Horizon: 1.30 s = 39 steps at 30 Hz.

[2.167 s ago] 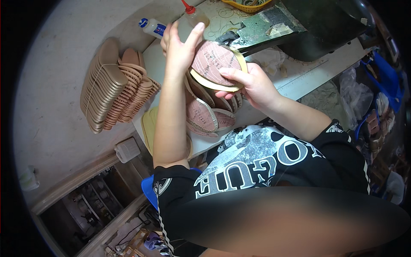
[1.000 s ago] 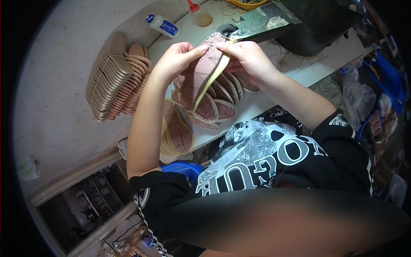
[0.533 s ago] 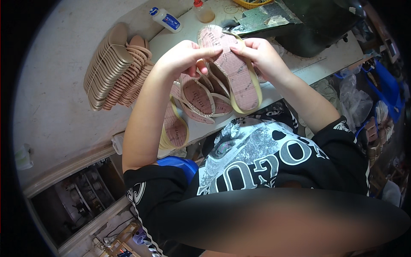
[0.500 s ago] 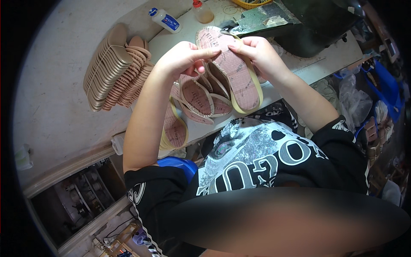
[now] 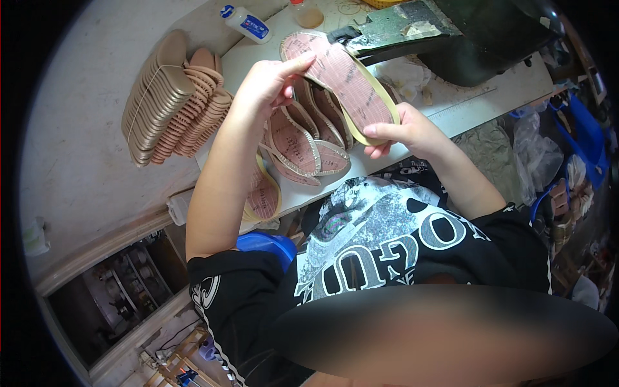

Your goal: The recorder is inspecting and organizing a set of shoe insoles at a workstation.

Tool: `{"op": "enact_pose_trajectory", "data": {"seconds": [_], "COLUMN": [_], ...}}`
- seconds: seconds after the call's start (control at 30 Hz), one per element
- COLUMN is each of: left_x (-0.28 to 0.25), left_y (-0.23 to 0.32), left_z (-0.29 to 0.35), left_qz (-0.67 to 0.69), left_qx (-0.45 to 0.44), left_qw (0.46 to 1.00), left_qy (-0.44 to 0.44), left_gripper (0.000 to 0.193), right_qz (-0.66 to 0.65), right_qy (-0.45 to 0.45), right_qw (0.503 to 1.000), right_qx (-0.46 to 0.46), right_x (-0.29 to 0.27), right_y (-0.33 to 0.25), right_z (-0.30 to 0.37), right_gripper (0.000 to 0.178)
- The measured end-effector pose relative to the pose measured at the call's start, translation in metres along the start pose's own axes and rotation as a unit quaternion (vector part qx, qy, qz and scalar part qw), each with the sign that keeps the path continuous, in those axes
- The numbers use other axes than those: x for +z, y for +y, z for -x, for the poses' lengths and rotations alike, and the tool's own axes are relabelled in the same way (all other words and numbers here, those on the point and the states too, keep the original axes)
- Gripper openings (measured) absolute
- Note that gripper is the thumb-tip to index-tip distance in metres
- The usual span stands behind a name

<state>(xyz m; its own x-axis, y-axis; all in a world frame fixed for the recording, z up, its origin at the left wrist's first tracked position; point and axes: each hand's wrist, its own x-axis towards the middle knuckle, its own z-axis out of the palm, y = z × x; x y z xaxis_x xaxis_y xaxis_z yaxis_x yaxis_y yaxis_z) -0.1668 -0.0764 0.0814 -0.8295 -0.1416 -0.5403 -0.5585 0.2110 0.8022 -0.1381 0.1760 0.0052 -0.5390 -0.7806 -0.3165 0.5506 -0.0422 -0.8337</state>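
Observation:
Between both hands I hold a pinkish insole [image 5: 351, 84] with a yellow edge strip along one side, tilted above the white table. My left hand [image 5: 274, 80] pinches its upper left edge, thumb lying on the pink face. My right hand [image 5: 403, 132] grips its lower right end, thumb on top and fingers curled underneath. Below lie several loose insoles [image 5: 296, 142] with pleated pale rims, overlapping each other. Another insole with a yellow edge [image 5: 263, 197] lies by the table's near edge, partly behind my left forearm.
Bundled beige insoles [image 5: 155, 103] stand stacked at the left, tied with string. Behind are a white bottle with a blue cap [image 5: 248, 26] and a clear bottle with a red top [image 5: 306, 14]. A dark green machine [image 5: 403, 29] fills the far right of the white table [image 5: 483, 97].
My right hand has slid from the insole's upper edge down to its lower right end. The insole has turned slightly and shifted a little up and left.

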Motion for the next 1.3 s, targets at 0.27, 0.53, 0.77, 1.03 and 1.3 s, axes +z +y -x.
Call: {"op": "enact_pose_trajectory", "data": {"seconds": [0.27, 0.53, 0.77, 1.03, 1.3], "left_x": [-0.025, -0.050, -0.011, 0.031, 0.036], "left_y": [0.016, 0.024, -0.062, -0.054, -0.055], "left_z": [-0.031, -0.060, -0.006, 0.057, 0.059], "left_qz": [-0.153, -0.193, 0.361, 0.472, 0.387], "left_qx": [-0.030, 0.159, 0.244, 0.234, 0.230], "left_qw": [0.987, 0.967, 0.828, 0.849, 0.893], "left_qy": [-0.035, 0.054, 0.353, 0.040, -0.008], "left_gripper": [0.054, 0.072, 0.062, 0.033, 0.041], "right_qz": [-0.167, -0.048, -0.082, 0.061, 0.531], "right_qy": [0.106, 0.038, -0.037, 0.163, 0.229], "right_qw": [0.976, 0.997, 0.995, 0.951, 0.692], "right_qx": [-0.095, -0.053, -0.045, -0.256, -0.431], "right_x": [0.012, 0.037, 0.043, 0.056, 0.046], "right_y": [-0.019, -0.026, -0.002, -0.008, -0.018], "right_z": [-0.016, -0.023, -0.019, -0.015, 0.004], "right_gripper": [0.026, 0.027, 0.024, 0.022, 0.010]}}
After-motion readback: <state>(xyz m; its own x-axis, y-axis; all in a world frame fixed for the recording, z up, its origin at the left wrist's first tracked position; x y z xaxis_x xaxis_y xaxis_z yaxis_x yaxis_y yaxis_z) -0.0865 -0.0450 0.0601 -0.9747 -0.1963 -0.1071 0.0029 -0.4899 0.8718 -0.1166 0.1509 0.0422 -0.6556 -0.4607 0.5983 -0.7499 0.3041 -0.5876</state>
